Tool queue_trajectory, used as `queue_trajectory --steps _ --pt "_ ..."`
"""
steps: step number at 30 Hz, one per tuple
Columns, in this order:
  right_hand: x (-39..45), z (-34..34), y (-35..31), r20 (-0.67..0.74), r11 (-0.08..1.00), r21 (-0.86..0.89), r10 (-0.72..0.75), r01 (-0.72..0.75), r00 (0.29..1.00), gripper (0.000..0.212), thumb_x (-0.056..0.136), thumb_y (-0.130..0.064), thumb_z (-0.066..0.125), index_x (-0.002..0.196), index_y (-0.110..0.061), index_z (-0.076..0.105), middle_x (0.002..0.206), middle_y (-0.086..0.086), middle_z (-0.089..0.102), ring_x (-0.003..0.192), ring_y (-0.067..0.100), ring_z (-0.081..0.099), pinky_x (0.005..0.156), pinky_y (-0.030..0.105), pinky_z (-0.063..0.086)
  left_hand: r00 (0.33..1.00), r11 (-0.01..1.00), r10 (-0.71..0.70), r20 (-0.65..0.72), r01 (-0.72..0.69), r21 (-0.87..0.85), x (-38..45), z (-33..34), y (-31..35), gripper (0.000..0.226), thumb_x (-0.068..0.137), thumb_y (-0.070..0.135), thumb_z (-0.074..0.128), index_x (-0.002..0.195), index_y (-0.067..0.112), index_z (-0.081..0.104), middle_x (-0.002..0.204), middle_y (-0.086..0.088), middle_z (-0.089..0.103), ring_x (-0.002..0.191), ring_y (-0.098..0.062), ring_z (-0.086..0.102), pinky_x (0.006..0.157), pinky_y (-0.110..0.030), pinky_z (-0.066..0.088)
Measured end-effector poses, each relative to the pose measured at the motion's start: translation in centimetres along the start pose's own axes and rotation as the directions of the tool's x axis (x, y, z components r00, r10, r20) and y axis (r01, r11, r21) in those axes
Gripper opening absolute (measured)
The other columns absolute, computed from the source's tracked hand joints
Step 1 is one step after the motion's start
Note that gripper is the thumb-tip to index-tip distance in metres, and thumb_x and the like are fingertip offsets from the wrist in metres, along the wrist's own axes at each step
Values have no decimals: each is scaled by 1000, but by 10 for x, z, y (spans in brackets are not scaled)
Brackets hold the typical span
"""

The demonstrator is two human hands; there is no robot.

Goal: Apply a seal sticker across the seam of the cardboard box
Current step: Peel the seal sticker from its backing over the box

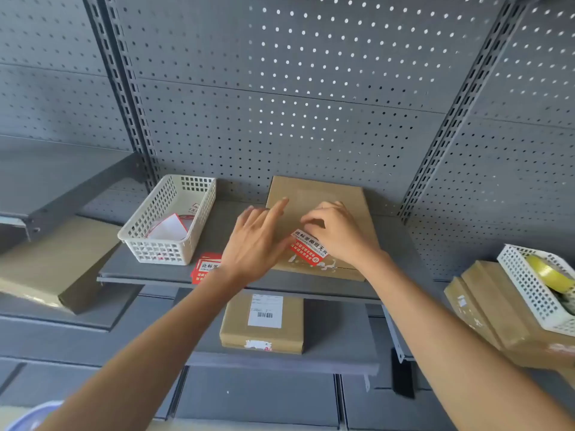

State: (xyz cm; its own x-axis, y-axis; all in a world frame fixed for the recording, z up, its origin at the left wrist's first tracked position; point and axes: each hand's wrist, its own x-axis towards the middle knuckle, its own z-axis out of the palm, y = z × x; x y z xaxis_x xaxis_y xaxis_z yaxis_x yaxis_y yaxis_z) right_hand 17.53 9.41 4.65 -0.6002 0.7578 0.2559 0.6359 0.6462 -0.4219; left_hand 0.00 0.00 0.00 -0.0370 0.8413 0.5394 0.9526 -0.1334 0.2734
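Sticker (309,247) on box (314,209), right hand (339,234) pinching its edge, left hand (258,241) flat, fingers straight. Basket (169,219) left of box; spare stickers (207,269) beside.

Soft, even daylight, moderately bright; light dots shine through the pegboard (311,88) holes. Wide-angle bending at edges; slight overall softness, faint shadows.

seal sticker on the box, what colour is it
Red and white, with dark lettering on the white band: the seal sticker on the cardboard box, head view.
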Motion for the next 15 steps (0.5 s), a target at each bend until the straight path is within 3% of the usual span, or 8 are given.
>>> queue_trajectory --steps 7,15 --pt "2 7 1 46 1000 -17 10 -9 999 17 94 -25 65 106 -25 77 106 -2 66 101 17 47 94 42 44 999 999 34 -10 -34 -35 -10 14 -4 42 94 48 59 128 23 59 117 4 66 106 -23 55 90 -43 49" --pt "5 8 -2 61 1000 -1 11 -11 998 19 95 -18 62 105 -26 78 106 -3 67 105 16 49 90 34 41 988 994 90 -128 -97 -51 -12 25 -8 39 93 48 56 113 19 72 117 2 68 106 -24 59 85 -37 48"
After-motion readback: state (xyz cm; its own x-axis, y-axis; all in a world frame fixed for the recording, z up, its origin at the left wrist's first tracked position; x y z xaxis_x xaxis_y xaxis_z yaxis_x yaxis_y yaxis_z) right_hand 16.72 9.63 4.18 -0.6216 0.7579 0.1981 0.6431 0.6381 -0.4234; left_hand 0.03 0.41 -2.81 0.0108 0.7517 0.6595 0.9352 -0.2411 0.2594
